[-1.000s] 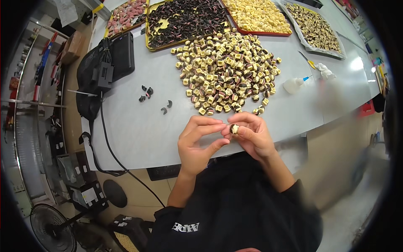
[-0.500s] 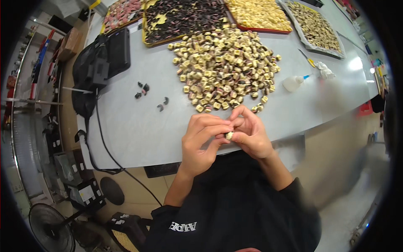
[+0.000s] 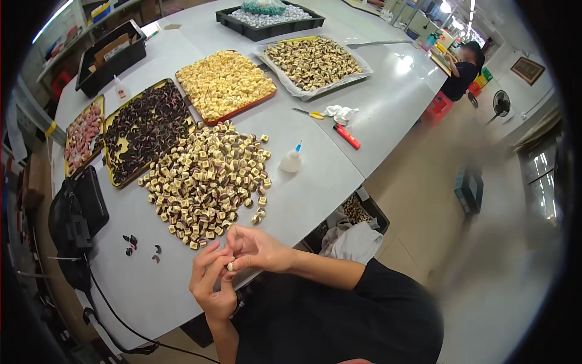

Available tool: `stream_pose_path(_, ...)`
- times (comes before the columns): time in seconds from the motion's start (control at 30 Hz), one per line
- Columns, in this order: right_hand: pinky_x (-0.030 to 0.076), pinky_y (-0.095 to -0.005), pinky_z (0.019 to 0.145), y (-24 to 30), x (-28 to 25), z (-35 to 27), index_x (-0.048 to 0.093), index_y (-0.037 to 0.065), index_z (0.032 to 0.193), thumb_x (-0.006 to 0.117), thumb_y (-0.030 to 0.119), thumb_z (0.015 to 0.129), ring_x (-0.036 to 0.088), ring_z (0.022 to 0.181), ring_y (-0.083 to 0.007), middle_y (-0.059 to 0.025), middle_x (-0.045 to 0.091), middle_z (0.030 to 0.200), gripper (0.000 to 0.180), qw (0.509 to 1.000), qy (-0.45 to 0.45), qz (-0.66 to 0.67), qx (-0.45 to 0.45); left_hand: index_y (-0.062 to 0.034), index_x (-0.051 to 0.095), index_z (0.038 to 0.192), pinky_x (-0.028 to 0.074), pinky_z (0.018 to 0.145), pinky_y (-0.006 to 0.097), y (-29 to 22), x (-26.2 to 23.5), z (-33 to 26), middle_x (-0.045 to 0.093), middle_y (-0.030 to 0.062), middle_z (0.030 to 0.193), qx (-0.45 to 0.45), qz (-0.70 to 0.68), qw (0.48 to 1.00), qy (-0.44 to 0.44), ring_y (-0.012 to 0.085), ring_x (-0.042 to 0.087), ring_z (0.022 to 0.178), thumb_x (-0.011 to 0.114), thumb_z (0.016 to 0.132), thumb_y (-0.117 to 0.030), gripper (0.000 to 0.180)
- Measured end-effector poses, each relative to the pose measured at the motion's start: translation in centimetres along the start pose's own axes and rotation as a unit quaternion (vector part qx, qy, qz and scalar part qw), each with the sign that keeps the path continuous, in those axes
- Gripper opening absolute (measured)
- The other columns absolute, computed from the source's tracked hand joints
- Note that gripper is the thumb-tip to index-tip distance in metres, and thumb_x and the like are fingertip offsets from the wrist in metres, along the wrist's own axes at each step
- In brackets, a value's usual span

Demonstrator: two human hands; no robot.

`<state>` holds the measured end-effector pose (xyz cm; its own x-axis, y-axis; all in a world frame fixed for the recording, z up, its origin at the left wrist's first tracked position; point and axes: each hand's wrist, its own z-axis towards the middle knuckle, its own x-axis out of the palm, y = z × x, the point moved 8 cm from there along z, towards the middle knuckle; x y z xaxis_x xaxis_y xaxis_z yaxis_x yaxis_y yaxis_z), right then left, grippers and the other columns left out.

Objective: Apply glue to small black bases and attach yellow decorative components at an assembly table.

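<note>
A small cream piece (image 3: 230, 267) is pinched between the fingertips of both hands, just off the near edge of the table. My left hand (image 3: 211, 280) closes on it from the left, thumb and fingers together. From the right, my right hand (image 3: 257, 250) grips it between thumb and fingers. The fingers hide much of the piece. Just beyond them spreads a large heap of small blocky pieces (image 3: 206, 182) in cream, black and pinkish brown. A few loose dark curved pieces (image 3: 156, 253) lie left of my hands.
Behind the heap stand trays of pink pieces (image 3: 85, 133), dark pieces (image 3: 142, 121), cream pieces (image 3: 224, 85) and finished-looking pieces (image 3: 315, 64). To the right are a squeeze bottle (image 3: 291, 161), a red tube (image 3: 347, 136) and crumpled tissue (image 3: 341, 113). A black device (image 3: 76, 212) with a cable sits left.
The view has swung up and to the right, so the table and hands now appear further left and lower. Both hands keep their pinch on the small cream piece.
</note>
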<state>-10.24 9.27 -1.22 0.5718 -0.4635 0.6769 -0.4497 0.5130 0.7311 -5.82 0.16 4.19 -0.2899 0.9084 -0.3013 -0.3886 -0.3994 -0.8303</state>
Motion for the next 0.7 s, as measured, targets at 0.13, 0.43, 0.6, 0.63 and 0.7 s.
stream_pose_path(0.13, 0.048, -0.0280, 0.078, 0.1, 0.2, 0.2, 0.037, 0.005, 0.096, 0.064, 0.003, 0.081, 0.058, 0.087, -0.0159, -0.0094, 0.057, 0.093, 0.031, 1.000, 0.001, 0.000, 0.003, 0.0009, 0.065, 0.086, 0.048, 0.082, 0.037, 0.1, 0.0, 0.1, 0.062, 0.0111, 0.093, -0.024, -0.005, 1.000, 0.007, 0.0312, 0.059, 0.097, 0.063, 0.069, 0.004, 0.017)
stream_pose_path(0.43, 0.047, -0.0284, 0.080, 1.1, 1.2, 0.4, 0.037, 0.006, 0.095, 0.063, 0.004, 0.083, 0.059, 0.092, -0.0187, -0.0129, 0.060, 0.096, 0.029, 0.999, 0.026, 0.014, 0.023, 0.0001, 0.064, 0.085, 0.047, 0.081, 0.036, -0.4, 0.2, 0.4, 0.061, 0.0118, 0.090, -0.005, -0.018, 1.000, 0.003, 0.0296, 0.060, 0.094, 0.067, 0.072, -0.002, 0.014)
stream_pose_path(0.6, 0.047, -0.0290, 0.081, 0.7, 1.2, 0.5, 0.038, 0.006, 0.098, 0.062, 0.006, 0.084, 0.060, 0.093, -0.0186, -0.0139, 0.061, 0.096, 0.029, 0.998, 0.040, 0.041, 0.029, -0.0007, 0.062, 0.086, 0.046, 0.081, 0.035, -0.3, 0.3, 0.3, 0.060, 0.0115, 0.090, -0.005, -0.028, 1.000, 0.005, 0.0288, 0.059, 0.092, 0.068, 0.073, -0.005, 0.015)
stream_pose_path(0.63, 0.047, -0.0291, 0.081, 0.8, 1.2, 0.4, 0.038, 0.005, 0.100, 0.062, 0.007, 0.084, 0.060, 0.093, -0.0184, -0.0139, 0.061, 0.096, 0.029, 0.998, 0.039, 0.039, 0.031, -0.0009, 0.062, 0.087, 0.046, 0.080, 0.035, -0.2, 0.4, 0.3, 0.060, 0.0113, 0.090, -0.006, -0.032, 0.999, 0.008, 0.0285, 0.058, 0.091, 0.069, 0.074, -0.005, 0.015)
stream_pose_path(0.7, 0.047, -0.0293, 0.081, 0.7, 1.4, 0.3, 0.038, 0.005, 0.102, 0.062, 0.008, 0.084, 0.060, 0.093, -0.0181, -0.0139, 0.061, 0.095, 0.030, 0.998, 0.042, 0.038, 0.035, -0.0011, 0.062, 0.087, 0.045, 0.080, 0.036, -0.2, 0.3, 0.2, 0.060, 0.0111, 0.089, -0.004, -0.032, 0.999, 0.011, 0.0286, 0.058, 0.091, 0.069, 0.073, -0.005, 0.016)
